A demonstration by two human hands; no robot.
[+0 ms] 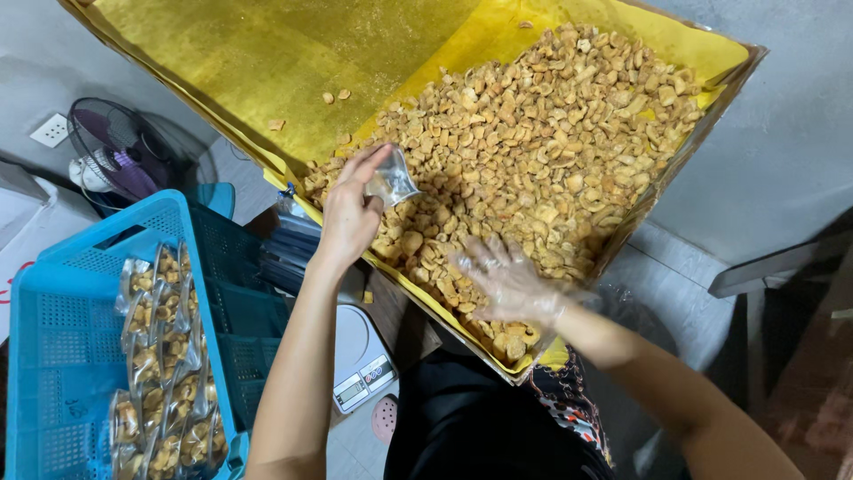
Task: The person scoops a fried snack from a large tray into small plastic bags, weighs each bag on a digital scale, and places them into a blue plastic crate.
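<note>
Head view: left hand (pixel 348 213) pinches a small clear pouch (pixel 392 180) over the tray (pixel 727 82); gloved right hand (pixel 508 283), fingers spread, rests on the fried snack pieces (pixel 533 133). Better hold the pouch mouth open, low.

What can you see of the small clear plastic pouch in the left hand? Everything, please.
The small clear plastic pouch is glossy, transparent film, crinkled and catching light, and looks empty. The bare left hand pinches it between thumb and fingers, holding it over the near edge of the heap of golden-brown fried snack pieces on the yellow-lined tray. Whether it touches the pieces cannot be told. The right hand, in a thin clear glove, rests on the pieces nearby, apart from it.
</note>
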